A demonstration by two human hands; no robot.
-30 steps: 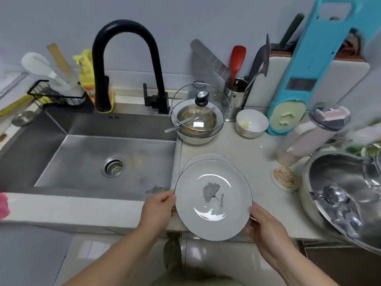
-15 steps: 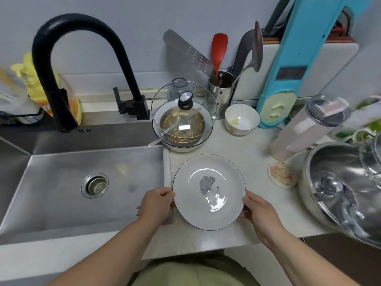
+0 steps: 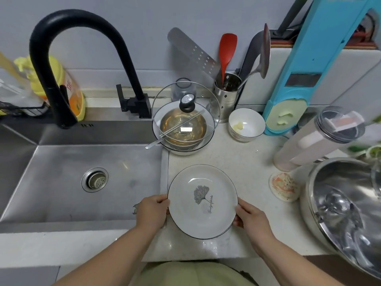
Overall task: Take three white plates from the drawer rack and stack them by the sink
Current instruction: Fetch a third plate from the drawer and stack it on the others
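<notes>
You hold the round white plate with the thin dark rim and grey leaf print (image 3: pixel 202 201) by opposite edges, left hand (image 3: pixel 152 209) and right hand (image 3: pixel 250 216) both gripping it, level over the pale speckled countertop (image 3: pixel 243 162) beside the steel sink (image 3: pixel 86 178), apparently to set it down squarely.

Both hands, left hand (image 3: pixel 151 209) and right hand (image 3: pixel 250 216), grip rim of leaf-print white plate (image 3: pixel 203 201) on counter (image 3: pixel 243 162) beside steel sink (image 3: pixel 82 182).

Grey wall (image 3: pixel 123 21), pale speckled countertop (image 3: pixel 243 162)
</notes>
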